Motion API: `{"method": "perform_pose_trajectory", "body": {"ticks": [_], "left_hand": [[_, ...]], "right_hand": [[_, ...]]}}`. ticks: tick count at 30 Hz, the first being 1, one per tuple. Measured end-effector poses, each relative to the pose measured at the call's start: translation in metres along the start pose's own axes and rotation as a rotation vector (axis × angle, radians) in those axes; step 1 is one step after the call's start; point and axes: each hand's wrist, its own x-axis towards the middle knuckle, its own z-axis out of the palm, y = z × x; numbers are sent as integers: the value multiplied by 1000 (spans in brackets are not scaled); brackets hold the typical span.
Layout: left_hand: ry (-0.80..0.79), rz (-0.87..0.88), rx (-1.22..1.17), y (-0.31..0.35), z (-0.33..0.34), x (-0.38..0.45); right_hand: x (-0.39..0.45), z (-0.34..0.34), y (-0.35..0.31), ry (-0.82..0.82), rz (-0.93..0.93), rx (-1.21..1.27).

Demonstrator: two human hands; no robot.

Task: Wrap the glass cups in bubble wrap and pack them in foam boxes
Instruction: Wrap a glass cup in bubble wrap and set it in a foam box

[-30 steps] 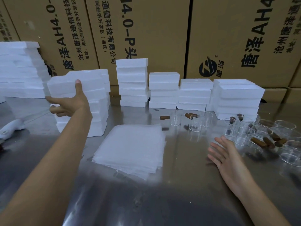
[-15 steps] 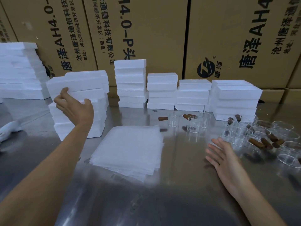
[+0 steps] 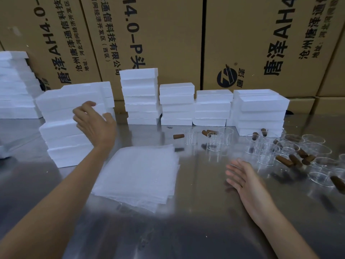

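Foam boxes (image 3: 74, 109) are stacked unevenly at the left of the counter (image 3: 205, 212); the left hand (image 3: 95, 124) is held against the stack with fingers loosely spread, gripping nothing, so a careless tug could topple it. Bubble wrap (image 3: 138, 174) is piled in the middle. The right hand (image 3: 244, 180) is held flat and open near the glass cups (image 3: 270, 148), which could be knocked over and broken by a sweep.

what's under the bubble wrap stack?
The bubble wrap stack lies flat on the steel table; only bare metal shows round its edges. Anything beneath the sheets is covered and cannot be seen.
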Motion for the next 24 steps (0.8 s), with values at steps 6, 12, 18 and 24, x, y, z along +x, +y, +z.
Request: {"method": "perform_pose_trajectory", "body": {"ticks": [6, 12, 18, 24], "left_hand": [[-392, 337, -219, 63, 30, -54], [-908, 674, -300, 167, 78, -141], [-1088, 622, -278, 286, 142, -172], [-1158, 500, -125, 337, 199, -173]], "right_hand": [[4, 1, -2, -25, 38, 46], [18, -2, -7, -112, 146, 90], [29, -23, -17, -187, 302, 300], [34, -26, -19, -182, 333, 351]]}}
